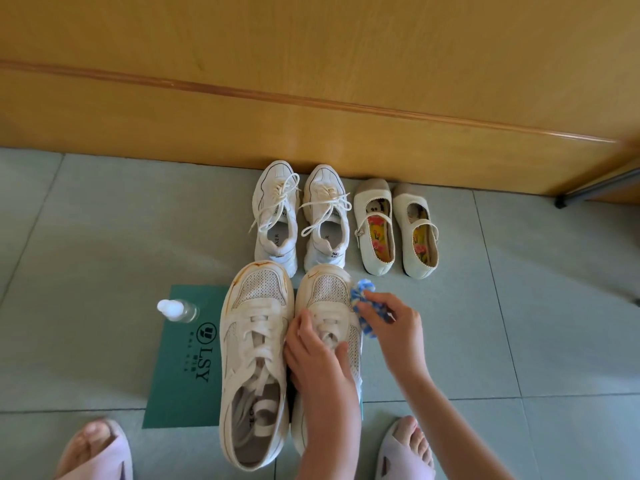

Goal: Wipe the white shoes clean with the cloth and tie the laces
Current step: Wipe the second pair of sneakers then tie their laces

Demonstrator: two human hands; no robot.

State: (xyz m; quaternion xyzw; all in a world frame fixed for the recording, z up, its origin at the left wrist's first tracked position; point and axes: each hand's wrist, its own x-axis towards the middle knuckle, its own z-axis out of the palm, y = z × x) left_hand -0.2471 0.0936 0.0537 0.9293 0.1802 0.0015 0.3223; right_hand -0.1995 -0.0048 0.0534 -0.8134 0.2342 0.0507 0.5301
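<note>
A white shoe (327,289) is steadied on the floor by the left hand (322,368), whose fingers are curled over its laced middle. Its toe edge is dabbed with a blue-and-white cloth (360,294), which is pinched in the fingertips of the right hand (394,327). The second white shoe (254,358) is set touching the first, on the side of the left hand away from the cloth. Part of it lies on a green mat (183,358).

The job is judged to be at an early stage. An orange-brown stain is plainly seen around the toe rim of the second white shoe, and a fainter brown tinge is seen at the toe ahead of the left hand's fingertips. The laces (258,337) of the second white shoe are threaded, but no bow is visible. Those under the left hand are mostly hidden, so their state cannot be told. Wiping of both shoes and tying of both pairs of laces are therefore taken as not yet done.

A small clear bottle (178,310) is stood on the mat's far corner, well beyond the left hand. Further out, past both hands, a pair of laced white trainers (277,216) and a pair of cream strap shoes (375,226) are lined up against a wooden panel (311,98).
</note>
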